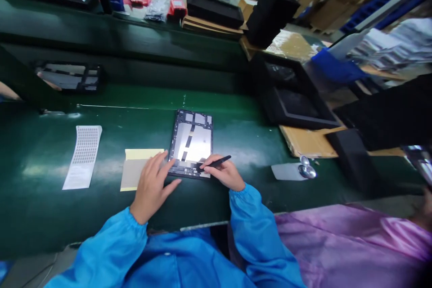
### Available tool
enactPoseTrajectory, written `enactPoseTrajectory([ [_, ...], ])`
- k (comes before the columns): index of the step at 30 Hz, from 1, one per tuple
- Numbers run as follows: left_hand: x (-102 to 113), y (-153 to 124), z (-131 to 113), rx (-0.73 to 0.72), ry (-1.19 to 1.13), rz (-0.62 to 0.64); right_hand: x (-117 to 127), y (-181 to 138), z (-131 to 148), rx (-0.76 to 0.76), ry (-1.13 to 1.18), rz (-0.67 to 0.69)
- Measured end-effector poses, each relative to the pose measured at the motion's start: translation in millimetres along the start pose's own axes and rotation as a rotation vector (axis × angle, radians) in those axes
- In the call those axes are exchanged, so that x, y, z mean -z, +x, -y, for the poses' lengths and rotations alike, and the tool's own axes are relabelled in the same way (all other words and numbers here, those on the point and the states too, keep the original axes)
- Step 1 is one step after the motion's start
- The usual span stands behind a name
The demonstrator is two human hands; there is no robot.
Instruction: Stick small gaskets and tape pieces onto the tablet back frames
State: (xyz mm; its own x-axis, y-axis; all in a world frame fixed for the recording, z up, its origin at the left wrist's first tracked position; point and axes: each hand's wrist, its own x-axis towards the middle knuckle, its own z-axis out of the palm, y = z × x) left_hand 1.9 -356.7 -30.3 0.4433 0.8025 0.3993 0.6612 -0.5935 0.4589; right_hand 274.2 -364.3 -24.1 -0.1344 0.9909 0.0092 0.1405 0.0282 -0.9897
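Observation:
An open tablet back panel (191, 141) lies on the green conveyor belt (135, 117) in front of me, metal plates showing inside its dark frame. My left hand (151, 186) rests with fingers spread on the panel's near-left corner, pressing it down. My right hand (223, 172) is closed around thin black tweezers (216, 162), tip touching the panel's near edge. A yellow-edged sheet (137, 168) lies just left of my left hand.
A white sheet of small stickers (83, 155) lies farther left. To the right sit a grey pad with a shiny metal piece (306, 170), cardboard (308, 140) and black trays (293, 99). Another panel (69, 76) lies upstream. A person in a purple coat (344, 243) sits on my right.

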Motion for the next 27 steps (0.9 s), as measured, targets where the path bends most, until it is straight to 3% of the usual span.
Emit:
enactPoseTrajectory([
  [3, -20, 6, -14, -0.009, 0.009, 0.081, -1, -2, -5, 0.034, -0.037, 0.026],
  [6, -29, 6, -13, -0.014, 0.019, 0.081, -2, 0, -5, 0.070, -0.063, 0.056],
  [27, -27, 5, -9, -0.011, 0.010, 0.082, -3, 2, 3, 0.157, -0.177, 0.096],
])
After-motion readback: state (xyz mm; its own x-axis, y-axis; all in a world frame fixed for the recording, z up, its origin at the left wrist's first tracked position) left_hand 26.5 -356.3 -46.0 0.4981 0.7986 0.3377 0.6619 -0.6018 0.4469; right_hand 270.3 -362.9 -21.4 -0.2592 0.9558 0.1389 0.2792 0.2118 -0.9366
